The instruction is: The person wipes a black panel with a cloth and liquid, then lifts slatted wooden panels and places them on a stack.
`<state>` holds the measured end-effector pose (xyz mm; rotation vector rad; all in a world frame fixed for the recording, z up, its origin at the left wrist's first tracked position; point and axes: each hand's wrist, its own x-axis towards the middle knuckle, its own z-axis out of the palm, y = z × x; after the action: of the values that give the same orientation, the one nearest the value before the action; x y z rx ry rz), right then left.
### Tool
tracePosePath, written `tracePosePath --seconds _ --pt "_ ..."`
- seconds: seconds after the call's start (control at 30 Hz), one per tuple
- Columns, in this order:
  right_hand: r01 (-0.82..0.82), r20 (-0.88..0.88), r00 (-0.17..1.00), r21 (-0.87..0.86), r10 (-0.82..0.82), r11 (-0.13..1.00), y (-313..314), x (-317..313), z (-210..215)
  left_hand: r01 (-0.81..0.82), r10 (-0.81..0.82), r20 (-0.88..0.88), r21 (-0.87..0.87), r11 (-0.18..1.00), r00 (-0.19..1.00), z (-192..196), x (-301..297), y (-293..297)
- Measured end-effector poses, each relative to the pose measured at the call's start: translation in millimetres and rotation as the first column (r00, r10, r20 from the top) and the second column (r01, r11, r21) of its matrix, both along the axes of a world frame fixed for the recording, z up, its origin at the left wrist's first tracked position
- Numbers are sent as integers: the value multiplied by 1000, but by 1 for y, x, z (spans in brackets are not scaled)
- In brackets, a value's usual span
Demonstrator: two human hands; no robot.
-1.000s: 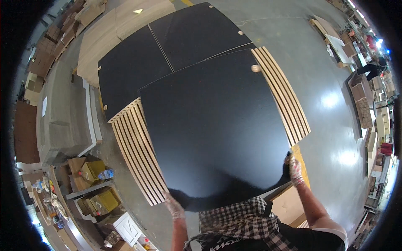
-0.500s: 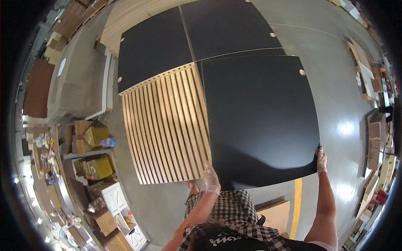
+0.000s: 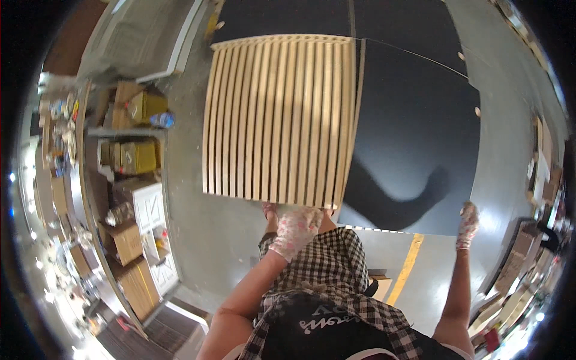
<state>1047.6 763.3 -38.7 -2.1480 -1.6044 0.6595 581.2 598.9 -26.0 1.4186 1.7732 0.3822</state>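
A slatted wooden panel [image 3: 270, 120] of pale parallel strips lies in front of me, on or beside several black panels. My left hand [image 3: 297, 228], in a patterned glove, is closed at the slatted panel's near edge toward its right corner; its fingertips are partly hidden. To the right is a large black panel [image 3: 414, 138], with pale slat ends showing under its near edge. My right hand [image 3: 469, 225], also gloved, is closed at that panel's near right corner. Another black panel [image 3: 282, 18] lies beyond the slatted one.
On the left stands a shelf with yellow boxes [image 3: 141, 157], a blue item [image 3: 162, 120] and cardboard boxes [image 3: 124, 241]. A yellow line [image 3: 407, 270] runs along the grey floor [image 3: 204, 240]. Stacked boards and cartons [image 3: 516, 258] line the right side.
The view has turned and come nearer the slatted panel. My left hand has shifted from the seam between the panels to the slatted panel's near edge. My right hand stays by the black panel's corner.
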Motion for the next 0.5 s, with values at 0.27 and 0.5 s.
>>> tracePosePath --seconds 0.27,0.5 --pt "-649 -248 754 -133 608 749 -95 -273 -33 -8 61 298 -176 984 953 -55 5 -98" --pt "-755 -152 639 -309 754 578 -129 -432 -61 -678 766 366 -361 641 529 -114 -62 -176"
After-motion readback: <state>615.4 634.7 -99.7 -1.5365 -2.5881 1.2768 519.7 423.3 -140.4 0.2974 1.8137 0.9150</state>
